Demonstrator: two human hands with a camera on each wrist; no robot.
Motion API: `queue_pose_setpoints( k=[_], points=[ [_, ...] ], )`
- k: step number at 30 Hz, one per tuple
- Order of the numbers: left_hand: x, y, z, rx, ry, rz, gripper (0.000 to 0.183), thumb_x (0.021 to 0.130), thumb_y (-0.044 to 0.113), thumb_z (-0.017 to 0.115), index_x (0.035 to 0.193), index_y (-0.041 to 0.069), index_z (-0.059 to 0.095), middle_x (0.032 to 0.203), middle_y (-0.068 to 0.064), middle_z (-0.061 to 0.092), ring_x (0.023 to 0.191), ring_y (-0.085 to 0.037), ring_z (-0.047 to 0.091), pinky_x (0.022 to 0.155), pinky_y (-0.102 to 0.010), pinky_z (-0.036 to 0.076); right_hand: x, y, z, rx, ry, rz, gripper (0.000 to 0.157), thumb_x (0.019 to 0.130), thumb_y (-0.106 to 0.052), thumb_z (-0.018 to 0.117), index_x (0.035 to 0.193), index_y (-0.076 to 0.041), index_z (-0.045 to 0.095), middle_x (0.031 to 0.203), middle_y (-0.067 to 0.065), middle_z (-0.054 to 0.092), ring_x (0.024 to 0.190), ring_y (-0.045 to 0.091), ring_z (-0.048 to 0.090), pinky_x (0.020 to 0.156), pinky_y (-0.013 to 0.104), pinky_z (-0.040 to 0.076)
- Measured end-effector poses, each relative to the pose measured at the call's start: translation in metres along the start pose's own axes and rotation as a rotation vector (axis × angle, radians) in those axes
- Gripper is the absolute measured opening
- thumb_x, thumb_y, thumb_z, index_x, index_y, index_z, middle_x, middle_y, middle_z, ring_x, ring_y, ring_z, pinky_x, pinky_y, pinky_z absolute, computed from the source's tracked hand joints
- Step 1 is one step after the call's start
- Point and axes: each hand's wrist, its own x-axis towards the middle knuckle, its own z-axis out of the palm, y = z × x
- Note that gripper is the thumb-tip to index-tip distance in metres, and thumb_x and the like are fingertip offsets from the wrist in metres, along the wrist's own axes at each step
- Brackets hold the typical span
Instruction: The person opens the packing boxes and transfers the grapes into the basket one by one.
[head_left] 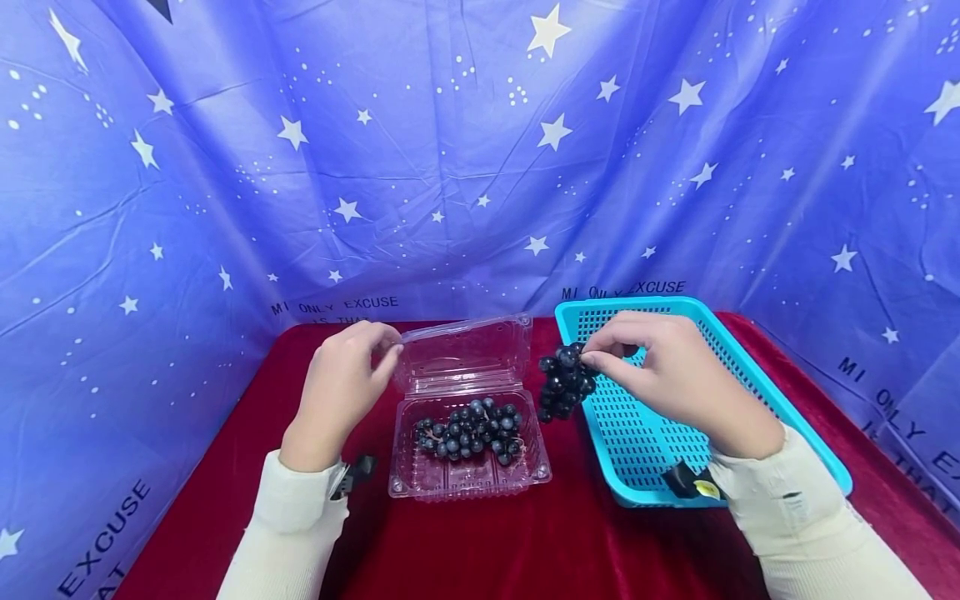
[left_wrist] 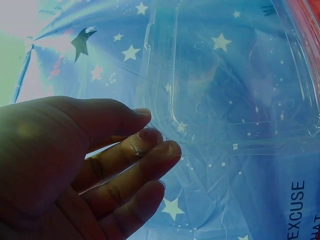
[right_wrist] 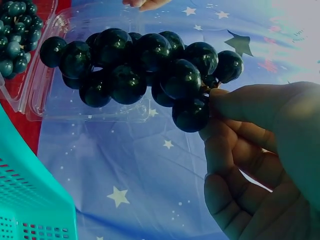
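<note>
On the red velvet cloth (head_left: 570, 550): turquoise perforated plastic basket (head_left: 626, 493); clear hinged plastic box (head_left: 472, 490), its raised lid (head_left: 465, 354) pinched by the left hand (head_left: 341, 387). Right hand (head_left: 663, 362) pinches a glossy black grape bunch (head_left: 564, 383) between them, apparently mid-transfer; next move needs a steady lid.

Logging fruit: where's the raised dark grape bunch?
In the head view, the dark grape bunch hangs from the right hand, right of the clear plastic box, by the turquoise plastic basket.

The right hand (right_wrist: 277, 162) pinches 1 dark grape bunch (right_wrist: 127, 82) (glossy) by its stem, near a turquoise basket (right_wrist: 45, 192).
</note>
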Motion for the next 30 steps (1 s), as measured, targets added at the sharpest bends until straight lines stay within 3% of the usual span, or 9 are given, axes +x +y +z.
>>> queue_pose_setpoints(
  k=[6, 15, 24, 30],
  points=[
    [0.0, 0.001, 0.0, -0.002, -0.003, -0.001, 0.004, 0.092, 0.012, 0.075, 0.095, 0.011, 0.076, 0.081, -0.001, 0.07, 0.067, -0.017, 0.059, 0.062, -0.035, 0.051, -0.009, 0.0, -0.001, 0.003, 0.054, 0.047, 0.022, 0.087, -0.02, 0.085, 0.094, -0.039, 0.077, 0.084, -0.025, 0.064, 0.077, -0.001, 0.057, 0.061, 0.02, 0.047],
    [0.0, 0.001, 0.0, -0.007, 0.001, -0.002, 0.004, 0.092, 0.011, 0.075, 0.096, 0.011, 0.077, 0.082, -0.001, 0.07, 0.067, -0.017, 0.058, 0.062, -0.035, 0.051, -0.02, 0.002, -0.002, 0.036, 0.146, 0.045, 0.024, 0.085, -0.012, 0.086, 0.094, -0.033, 0.078, 0.085, -0.021, 0.066, 0.078, -0.002, 0.058, 0.068, 0.014, 0.048],
    [0.0, -0.001, 0.002, -0.002, 0.008, 0.009, 0.005, 0.091, 0.011, 0.076, 0.095, 0.011, 0.076, 0.081, -0.002, 0.069, 0.067, -0.017, 0.058, 0.062, -0.035, 0.051, -0.026, 0.002, -0.009, 0.058, 0.186, 0.082, 0.025, 0.084, -0.011, 0.086, 0.096, -0.032, 0.079, 0.09, -0.018, 0.07, 0.077, -0.001, 0.056, 0.054, 0.017, 0.043],
    [0.0, -0.003, 0.003, 0.0, 0.015, 0.017, 0.004, 0.09, 0.011, 0.076, 0.095, 0.011, 0.076, 0.081, -0.001, 0.069, 0.066, -0.017, 0.058, 0.061, -0.035, 0.051, -0.029, 0.004, -0.014, 0.015, 0.217, 0.109, 0.025, 0.083, -0.012, 0.087, 0.096, -0.032, 0.08, 0.089, -0.017, 0.071, 0.074, -0.003, 0.055, 0.053, 0.016, 0.041]
  ],
)
